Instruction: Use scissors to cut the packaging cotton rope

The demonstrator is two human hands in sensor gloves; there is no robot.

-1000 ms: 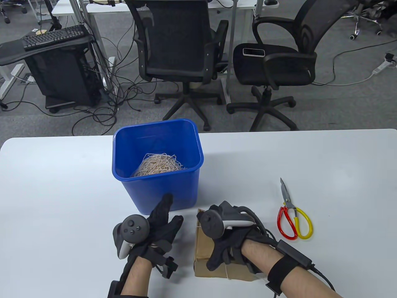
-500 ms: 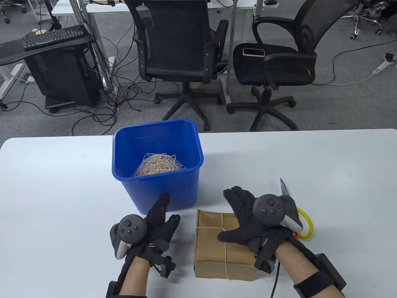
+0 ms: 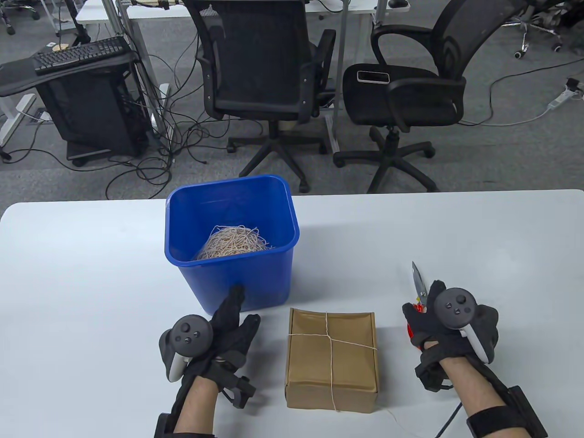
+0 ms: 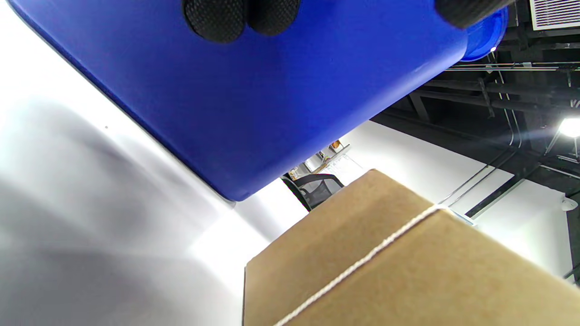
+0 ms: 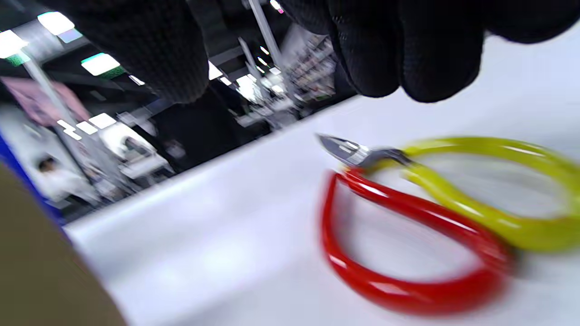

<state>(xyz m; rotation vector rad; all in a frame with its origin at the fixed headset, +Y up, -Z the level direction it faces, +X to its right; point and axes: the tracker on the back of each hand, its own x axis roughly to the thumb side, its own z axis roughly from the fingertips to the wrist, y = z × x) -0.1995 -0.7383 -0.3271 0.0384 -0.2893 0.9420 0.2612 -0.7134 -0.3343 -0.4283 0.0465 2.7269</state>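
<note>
A brown cardboard box [image 3: 331, 358] lies on the white table, tied crosswise with thin cotton rope [image 3: 329, 340]; box [image 4: 408, 271] and rope [image 4: 362, 262] also show in the left wrist view. The scissors [image 3: 418, 283], with red and yellow loop handles, lie flat to the box's right. My right hand [image 3: 426, 315] hovers over their handles; in the right wrist view its fingers [image 5: 408, 54] hang just above the scissors [image 5: 421, 217], apart from them. My left hand [image 3: 230, 319] rests left of the box, fingers spread, fingertips [image 4: 217, 18] against the blue bin.
A blue plastic bin [image 3: 232, 278] stands behind the box and my left hand, with a tangle of cut rope [image 3: 232, 244] inside. Two office chairs [image 3: 269, 82] stand beyond the table's far edge.
My right hand left the top of the box and moved right, over the scissors' handles. My left hand barely shifted.
</note>
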